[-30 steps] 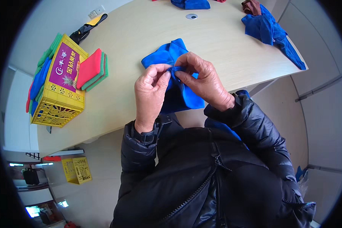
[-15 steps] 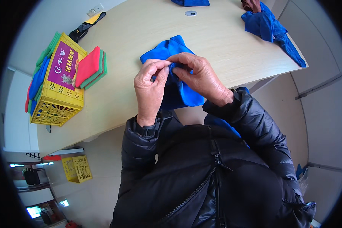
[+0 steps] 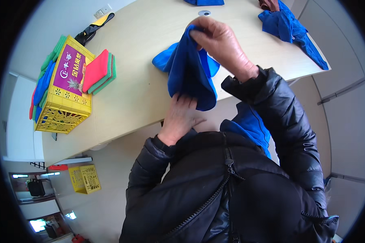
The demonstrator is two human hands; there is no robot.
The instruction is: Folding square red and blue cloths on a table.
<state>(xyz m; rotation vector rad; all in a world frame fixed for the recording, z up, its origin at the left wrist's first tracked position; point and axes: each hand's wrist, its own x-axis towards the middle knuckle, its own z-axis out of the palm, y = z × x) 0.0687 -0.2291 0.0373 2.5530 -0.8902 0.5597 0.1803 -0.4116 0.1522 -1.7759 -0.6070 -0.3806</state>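
Observation:
My right hand [image 3: 221,38] pinches the upper end of a blue cloth [image 3: 186,69] and lifts it off the table. The cloth hangs down in folds toward the table's near edge. At its lower edge, my left hand [image 3: 181,117] rests against the fabric with fingers stretched out and thumb apart. Part of the same blue fabric spreads on the tabletop behind the raised fold, to the left and right.
A yellow plastic crate [image 3: 65,107] with folded cloths stands at the table's left. Red and green folded cloths [image 3: 96,73] lean beside it. Crumpled blue cloths [image 3: 278,26] lie at the far right. More blue fabric [image 3: 247,125] lies by my lap. Another yellow crate [image 3: 85,179] is on the floor.
Both hands were together, pinching the cloth at one spot. My right hand has risen away with the cloth's end; my left has dropped to its lower edge and its fingers have straightened.

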